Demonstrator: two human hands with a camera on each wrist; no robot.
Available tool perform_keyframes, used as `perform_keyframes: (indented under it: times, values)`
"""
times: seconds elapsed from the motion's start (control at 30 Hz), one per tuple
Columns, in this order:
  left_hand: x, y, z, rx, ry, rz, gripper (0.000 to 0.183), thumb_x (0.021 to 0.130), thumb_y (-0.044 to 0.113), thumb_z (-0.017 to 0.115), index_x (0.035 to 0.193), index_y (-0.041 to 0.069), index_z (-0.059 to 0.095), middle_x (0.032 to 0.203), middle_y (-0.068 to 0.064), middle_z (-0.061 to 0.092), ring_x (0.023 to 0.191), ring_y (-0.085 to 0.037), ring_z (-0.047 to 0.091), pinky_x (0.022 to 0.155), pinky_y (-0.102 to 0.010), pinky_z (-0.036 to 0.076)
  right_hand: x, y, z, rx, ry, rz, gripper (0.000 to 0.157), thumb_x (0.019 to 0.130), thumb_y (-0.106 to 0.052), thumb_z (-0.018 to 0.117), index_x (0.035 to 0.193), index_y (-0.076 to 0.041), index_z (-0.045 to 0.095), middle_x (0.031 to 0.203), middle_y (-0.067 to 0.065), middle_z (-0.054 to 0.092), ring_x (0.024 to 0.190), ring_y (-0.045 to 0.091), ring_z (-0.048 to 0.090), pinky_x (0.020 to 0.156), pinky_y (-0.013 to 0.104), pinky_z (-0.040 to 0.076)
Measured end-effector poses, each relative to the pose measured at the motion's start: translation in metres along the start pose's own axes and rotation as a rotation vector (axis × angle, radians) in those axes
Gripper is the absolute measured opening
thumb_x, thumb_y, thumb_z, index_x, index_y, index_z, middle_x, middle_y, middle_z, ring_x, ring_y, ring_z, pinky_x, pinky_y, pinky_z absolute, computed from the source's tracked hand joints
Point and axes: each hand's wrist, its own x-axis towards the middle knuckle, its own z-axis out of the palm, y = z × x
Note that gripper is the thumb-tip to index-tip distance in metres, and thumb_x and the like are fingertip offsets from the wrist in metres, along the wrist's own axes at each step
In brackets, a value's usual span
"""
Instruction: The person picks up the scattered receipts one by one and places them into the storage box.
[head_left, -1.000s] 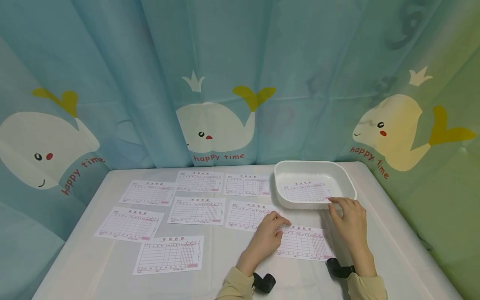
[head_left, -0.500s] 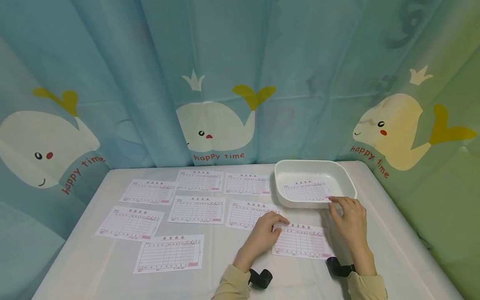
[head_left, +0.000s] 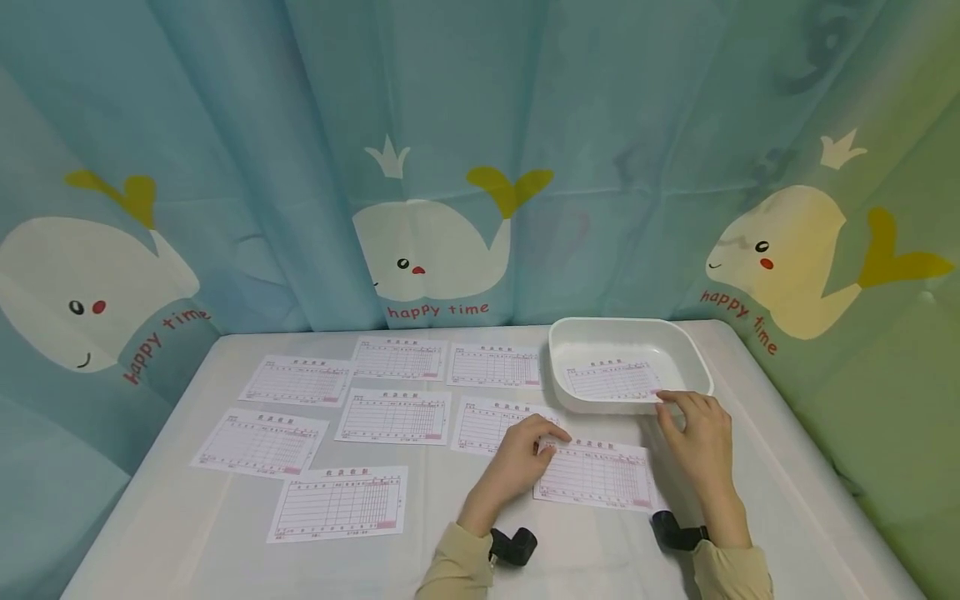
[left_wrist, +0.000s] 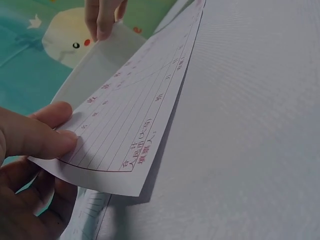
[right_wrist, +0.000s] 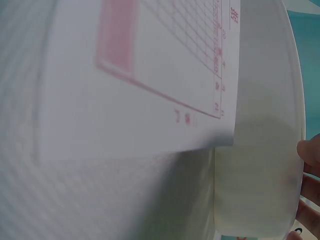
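My left hand (head_left: 513, 462) pinches the left end of a receipt slip (head_left: 592, 477), white paper with red print and ruled lines. In the left wrist view the thumb (left_wrist: 57, 142) lies on top of the paper, and the slip is raised at a slant with a shadow under its edge. My right hand (head_left: 701, 437) grips the front right rim of a white plastic tray (head_left: 622, 335) with thumb and fingers. Inside that tray lies another receipt slip (head_left: 611, 380). The right wrist view shows the near slip's pink-marked end (right_wrist: 117, 35) in front of the tray wall (right_wrist: 260, 195).
Several more receipt slips lie on the white table to the left, such as one at the front left (head_left: 339, 505) and one behind my left hand (head_left: 487, 425). A blue curtain (head_left: 442, 100) with whale prints hangs behind the table. Black wrist-camera mounts (head_left: 513, 547) sit at both wrists.
My left hand has drawn the slip a little to the left and slightly back toward the far side. My right hand and the tray have stayed in place.
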Motion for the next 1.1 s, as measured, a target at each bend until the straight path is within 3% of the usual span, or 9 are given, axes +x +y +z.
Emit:
perform_keyframes:
  times: [0.53,1.1]
  values:
    - [0.003,0.010,-0.017,-0.029,0.027,0.008,0.025,0.085,-0.005,0.061,0.099,0.013,0.072,0.101,0.001,0.067,0.084,-0.006,0.051,0.071,-0.015,0.042,0.003,-0.002,0.000,-0.005,0.001,-0.012,0.015,0.080,-0.002,0.069,0.095,0.001,0.070,0.095,0.023,0.069,0.095,0.040,0.054,0.083,0.056,0.035]
    - [0.000,0.024,-0.030,-0.029,0.050,0.089,0.025,0.086,-0.005,0.061,0.101,0.011,0.072,0.103,-0.002,0.067,0.089,-0.015,0.059,0.073,-0.017,0.046,0.000,0.000,-0.001,0.011,0.001,-0.002,0.015,0.079,-0.002,0.069,0.094,0.001,0.070,0.095,0.024,0.069,0.094,0.041,0.054,0.082,0.057,0.035]
